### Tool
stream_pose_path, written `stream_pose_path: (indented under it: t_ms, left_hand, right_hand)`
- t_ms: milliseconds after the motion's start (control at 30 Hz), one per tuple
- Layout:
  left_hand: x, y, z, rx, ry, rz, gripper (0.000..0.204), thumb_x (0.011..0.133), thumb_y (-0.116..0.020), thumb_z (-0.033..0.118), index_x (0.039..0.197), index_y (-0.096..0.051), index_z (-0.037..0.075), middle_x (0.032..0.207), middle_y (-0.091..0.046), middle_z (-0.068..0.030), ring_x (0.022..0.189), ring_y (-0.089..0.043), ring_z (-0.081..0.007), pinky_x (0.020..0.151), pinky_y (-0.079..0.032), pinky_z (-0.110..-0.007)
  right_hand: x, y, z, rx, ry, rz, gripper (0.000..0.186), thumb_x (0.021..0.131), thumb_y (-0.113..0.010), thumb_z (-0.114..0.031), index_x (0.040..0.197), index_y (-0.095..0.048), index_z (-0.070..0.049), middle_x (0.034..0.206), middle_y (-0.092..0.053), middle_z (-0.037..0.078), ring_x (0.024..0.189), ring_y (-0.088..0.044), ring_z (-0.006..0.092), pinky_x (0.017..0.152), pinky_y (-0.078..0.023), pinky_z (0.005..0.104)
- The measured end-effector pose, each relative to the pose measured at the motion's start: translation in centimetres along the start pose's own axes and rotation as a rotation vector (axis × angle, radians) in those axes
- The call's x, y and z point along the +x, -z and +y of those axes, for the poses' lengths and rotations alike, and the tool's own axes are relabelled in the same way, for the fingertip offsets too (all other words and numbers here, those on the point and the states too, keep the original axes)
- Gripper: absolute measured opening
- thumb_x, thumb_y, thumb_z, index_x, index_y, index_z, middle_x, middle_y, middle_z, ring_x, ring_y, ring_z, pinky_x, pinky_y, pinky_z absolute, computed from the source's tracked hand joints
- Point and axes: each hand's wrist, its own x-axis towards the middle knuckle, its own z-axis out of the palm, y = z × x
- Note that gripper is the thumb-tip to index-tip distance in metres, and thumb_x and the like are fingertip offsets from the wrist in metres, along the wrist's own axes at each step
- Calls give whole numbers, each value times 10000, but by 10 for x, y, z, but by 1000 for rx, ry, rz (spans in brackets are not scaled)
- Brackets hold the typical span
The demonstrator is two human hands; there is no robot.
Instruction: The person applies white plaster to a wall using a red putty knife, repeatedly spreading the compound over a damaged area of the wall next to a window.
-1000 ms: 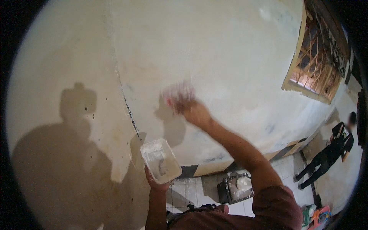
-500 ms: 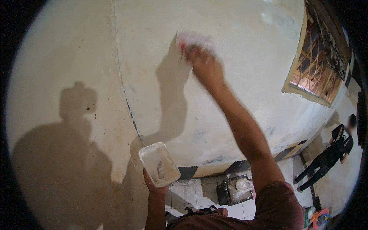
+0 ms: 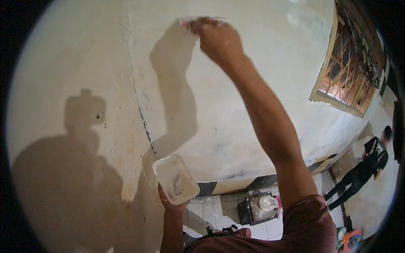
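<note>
My right hand (image 3: 220,41) is stretched up to the pale wall (image 3: 253,76), its fingers closed round a flat, wide putty scraper (image 3: 184,22) with some red on it. The hand hides most of this scraper, whose edge lies at or very near the wall. Lower down, my left hand (image 3: 170,203) grips a whitish rectangular plastic tub (image 3: 187,179) from below and the side. The tub is tilted so its inside shows, with pale smears and a darker streak on the bottom.
A dark crack (image 3: 144,124) runs down the wall's corner. To the right is a barred window (image 3: 346,71). A dark, stained stool (image 3: 255,213) carrying a white bag (image 3: 268,203) stands on the tiled floor. Another person (image 3: 365,164) in dark clothes stands at the far right.
My right hand has moved up and slightly left along the wall with the scraper, its shadow shifting too. My left hand and the tub have barely moved.
</note>
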Motion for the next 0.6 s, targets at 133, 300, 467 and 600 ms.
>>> stream_pose_path:
  t_ms: [133, 300, 467, 600]
  left_hand:
    - [5, 7, -1, 20, 16, 37, 605, 915, -499, 572, 1360, -496, 162, 1295, -565, -73, 1181, -555, -309, 977, -478, -537]
    - [4, 8, 3, -21, -16, 86, 539, 930, -501, 505, 1331, -506, 144, 1271, -578, -79, 1161, -570, -294, 972, -487, -506]
    - [7, 10, 4, 20, -65, -21, 526, 943, -498, 473, 1337, -490, 125, 1262, -582, -87, 1147, -582, -285, 967, -498, -486]
    - [8, -7, 2, 46, 30, 33, 544, 952, -474, 493, 1364, -476, 138, 1288, -570, -83, 1169, -570, -289, 986, -482, -511]
  right_hand:
    - [-155, -90, -56, -120, 282, -40, 529, 885, -582, -199, 1376, -461, -40, 1218, -571, 140, 1130, -559, 295, 949, -482, 499]
    - [-282, -64, -81, 304, 101, -552, 536, 916, -575, -268, 1392, -452, -54, 1233, -581, 162, 1158, -570, 338, 1009, -440, 494]
    - [-180, -5, -22, 262, 73, -135, 512, 840, -586, -83, 1346, -538, -146, 1204, -624, 114, 1113, -607, 298, 940, -480, 462]
    - [-62, 21, 24, 95, 102, 286, 401, 856, -550, -60, 1220, -632, -206, 1050, -678, 79, 940, -654, 269, 796, -539, 401]
